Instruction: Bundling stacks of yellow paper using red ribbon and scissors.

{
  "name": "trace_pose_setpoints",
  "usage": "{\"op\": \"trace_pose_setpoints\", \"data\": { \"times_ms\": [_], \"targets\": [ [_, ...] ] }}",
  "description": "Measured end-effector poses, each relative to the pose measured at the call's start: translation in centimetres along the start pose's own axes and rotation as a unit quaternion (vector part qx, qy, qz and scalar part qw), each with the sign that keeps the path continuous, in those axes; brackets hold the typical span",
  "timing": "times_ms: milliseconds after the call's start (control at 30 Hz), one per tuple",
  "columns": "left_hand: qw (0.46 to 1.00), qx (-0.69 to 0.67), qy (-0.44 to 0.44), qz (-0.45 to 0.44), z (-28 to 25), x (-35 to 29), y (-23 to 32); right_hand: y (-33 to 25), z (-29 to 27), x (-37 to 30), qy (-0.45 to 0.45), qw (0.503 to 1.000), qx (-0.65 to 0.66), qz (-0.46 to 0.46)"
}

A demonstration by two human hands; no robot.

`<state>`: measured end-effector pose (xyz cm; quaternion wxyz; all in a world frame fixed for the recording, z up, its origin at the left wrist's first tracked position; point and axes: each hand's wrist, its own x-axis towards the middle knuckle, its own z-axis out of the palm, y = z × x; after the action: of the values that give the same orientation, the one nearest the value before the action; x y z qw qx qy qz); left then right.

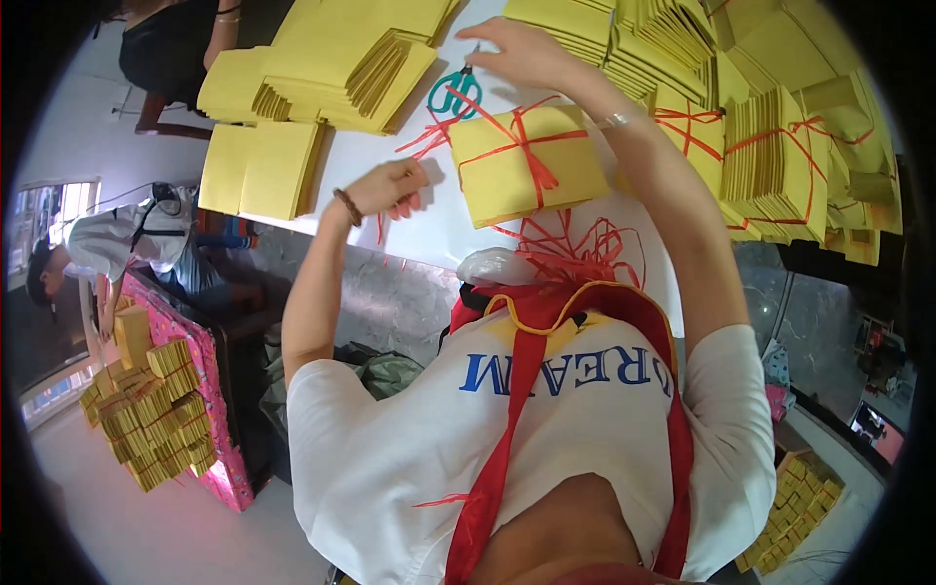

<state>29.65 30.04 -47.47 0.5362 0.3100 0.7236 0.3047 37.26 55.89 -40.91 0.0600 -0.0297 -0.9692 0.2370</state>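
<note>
A stack of yellow folded paper (487, 175), tied crosswise with red plastic string (526, 146), lies on the white table in front of me. My left hand (392, 187) hovers left of this bundle, its fingers curled; whatever may be inside them is hidden. Loose string ends trail off the bundle's left corner, above that hand. Beyond the bundle lie scissors with teal handles (456, 95). My right hand (517, 54) reaches over to them, fingers stretched out beside the blades; I cannot tell if it touches them.
Yellow paper stacks (331, 68) fill the table's far left, and tied bundles (775, 161) crowd its right. Loose red strings (585, 249) lie at the near edge. Another person (132, 234) stands at left by a pink-covered table (219, 429) near more bundles (151, 419).
</note>
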Motion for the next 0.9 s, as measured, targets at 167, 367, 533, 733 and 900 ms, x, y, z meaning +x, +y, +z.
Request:
{"op": "trace_pose_setpoints", "data": {
  "times_ms": [167,367,533,733,900],
  "targets": [
    [0.944,-0.282,0.161,0.054,5.7,3.6,-2.9,1.6,0.8,-10.8,0.257,0.92,0.288,0.065],
    [0.915,-0.325,0.229,0.068,8.1,5.9,-2.5,0.9,6.5,-17.0,0.227,0.745,0.529,0.336],
    [0.871,-0.423,0.198,0.153,9.3,7.5,-1.0,1.0,9.1,-17.6,0.162,0.577,0.746,0.29],
    [0.897,-0.309,0.232,0.215,7.9,7.2,1.3,0.4,4.6,-16.0,0.214,0.522,0.779,0.272],
    [0.864,-0.396,0.1,0.294,5.9,4.2,6.7,-1.0,-4.3,-16.0,0.255,0.627,0.719,0.161]
  ]
}}
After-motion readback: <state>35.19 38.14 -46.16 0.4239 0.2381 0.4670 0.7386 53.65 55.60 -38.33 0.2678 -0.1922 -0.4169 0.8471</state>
